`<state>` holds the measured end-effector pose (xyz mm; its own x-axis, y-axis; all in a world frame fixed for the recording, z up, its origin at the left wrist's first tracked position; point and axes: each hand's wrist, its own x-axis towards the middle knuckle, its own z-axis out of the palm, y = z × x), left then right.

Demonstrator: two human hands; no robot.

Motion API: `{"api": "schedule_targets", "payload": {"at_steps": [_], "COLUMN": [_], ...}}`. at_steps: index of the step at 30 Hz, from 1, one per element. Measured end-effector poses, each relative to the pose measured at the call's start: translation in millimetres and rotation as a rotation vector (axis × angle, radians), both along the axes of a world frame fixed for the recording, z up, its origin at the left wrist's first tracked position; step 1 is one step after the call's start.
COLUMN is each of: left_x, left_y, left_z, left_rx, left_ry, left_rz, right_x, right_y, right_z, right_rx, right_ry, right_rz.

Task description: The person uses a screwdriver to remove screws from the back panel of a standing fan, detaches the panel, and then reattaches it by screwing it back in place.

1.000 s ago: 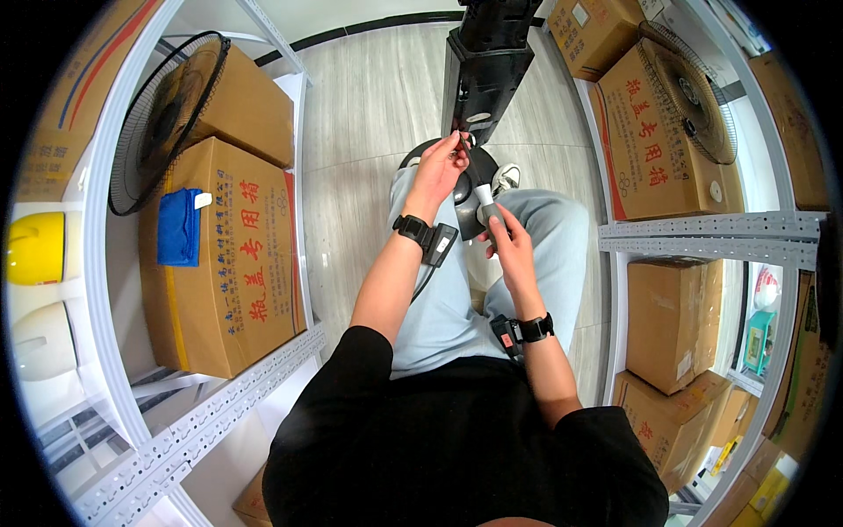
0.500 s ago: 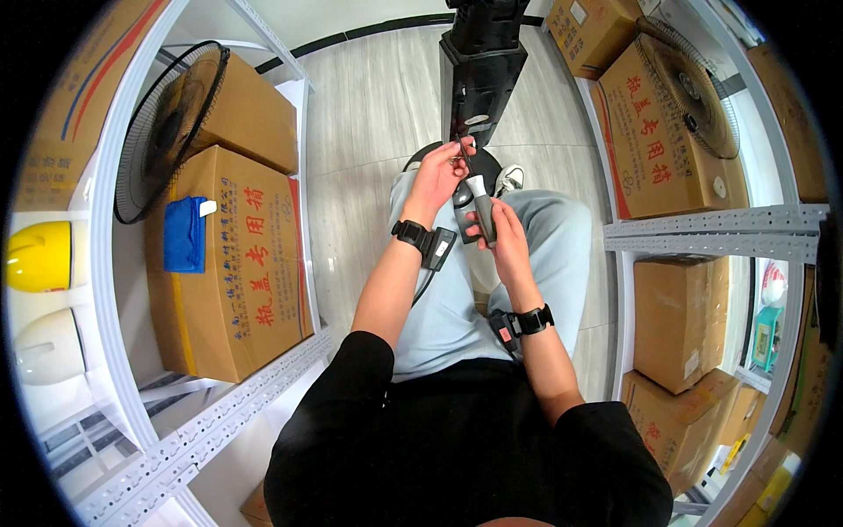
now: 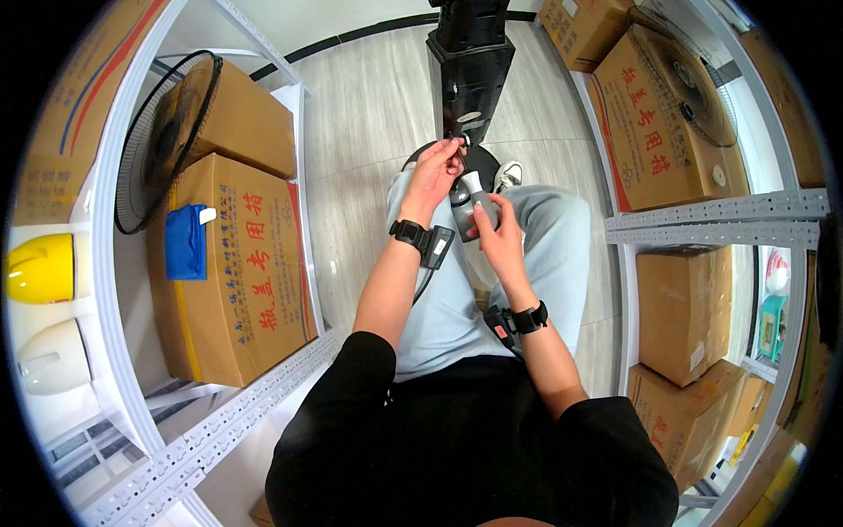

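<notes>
Head view: the person sits in an aisle between metal shelving, working over their lap. The right hand is wrapped around a small grey cylindrical part with a pale, tapered top, fingers closed about its body and holding it upright just above the knees. The left hand is raised just beyond it, fingertips pinched together on something very small; what it is cannot be made out. Just past the hands stands a black upright column on a round base, resting on the pale floor.

This looks like a fitting step: a small piece being brought to the grey part or to the column. The next move would call for steady alignment, with the right hand keeping the part still.

Cardboard boxes and a fan guard fill the left shelves.
</notes>
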<state>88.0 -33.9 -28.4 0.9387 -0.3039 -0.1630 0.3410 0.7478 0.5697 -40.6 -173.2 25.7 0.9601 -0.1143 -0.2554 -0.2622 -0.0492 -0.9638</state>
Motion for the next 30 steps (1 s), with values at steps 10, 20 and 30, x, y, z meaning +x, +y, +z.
{"api": "schedule_targets", "payload": {"at_steps": [10, 20, 30], "left_x": [-0.4, -5.2, 1.7], "left_y": [1.2, -5.1, -0.1], "left_z": [-2.3, 12.7, -8.2], "left_rx": [0.012, 0.02, 0.035], "left_ry": [-0.061, -0.003, -0.065], "left_rz": [-0.029, -0.033, -0.016], "right_x": [1.9, 2.5, 4.0], "right_y": [-5.3, -7.3, -6.3], "right_z": [-20.6, -9.9, -20.1], "right_rx": [-0.184, 0.319, 0.063], "right_ry": [-0.149, 0.062, -0.035], "right_rz": [-0.031, -0.072, -0.029]}}
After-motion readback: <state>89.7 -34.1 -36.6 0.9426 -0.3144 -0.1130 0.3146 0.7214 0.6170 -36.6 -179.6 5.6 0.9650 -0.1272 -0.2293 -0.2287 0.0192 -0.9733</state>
